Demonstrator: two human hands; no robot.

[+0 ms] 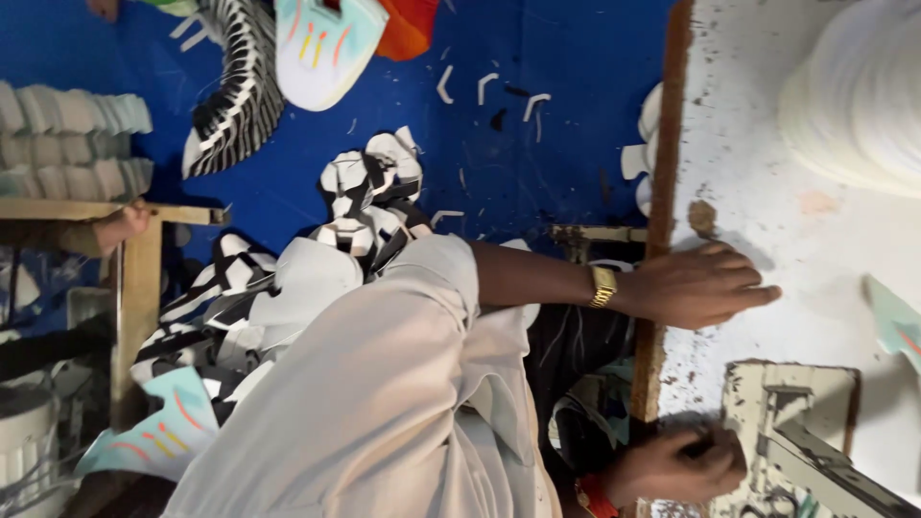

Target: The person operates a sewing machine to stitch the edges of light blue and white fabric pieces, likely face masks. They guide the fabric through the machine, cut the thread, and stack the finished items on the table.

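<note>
- Left hand (696, 286), with gold watch (602, 286) at wrist: being rested flat on white worktable (767, 192), fingers spread out straight, nothing being held.
- Right hand (676, 465): being closed tight around dark object (708, 447) at table edge, beside worn metal machine (796, 432). Object mostly being hidden by fingers; kind cannot be told.
- Machine being cut off by lower frame edge.
- White stack (854, 96) being cut off at upper right.
- Striped cut pieces (369, 197) being partly covered by pale sleeve (384, 384).
</note>
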